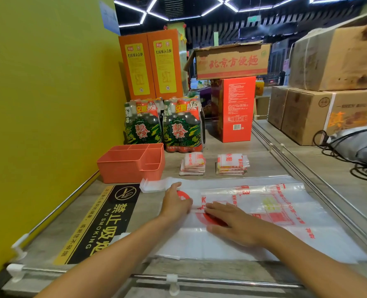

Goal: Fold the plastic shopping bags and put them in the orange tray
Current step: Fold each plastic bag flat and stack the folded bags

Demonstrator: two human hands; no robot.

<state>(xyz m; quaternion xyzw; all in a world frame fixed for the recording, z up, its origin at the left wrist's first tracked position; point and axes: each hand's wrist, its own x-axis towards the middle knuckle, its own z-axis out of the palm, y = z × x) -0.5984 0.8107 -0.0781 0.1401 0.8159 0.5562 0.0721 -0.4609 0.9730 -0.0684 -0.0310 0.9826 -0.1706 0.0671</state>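
Two bare hands press flat on a clear plastic shopping bag with red and yellow print, spread across a grey wood-grain table. On the left hand, the fingers lie straight and released, touching the bag near its white handle end. On the right hand, the fingers are also straight and released, pointing leftward, their tips just beside the left hand. Beyond the left fingertips, near the yellow wall, stands the orange tray, divided into compartments. Beyond the right fingertips lie two stacks of folded bags, side by side on the table, apart from the tray. Left of the left hand lies a black no-smoking sign.
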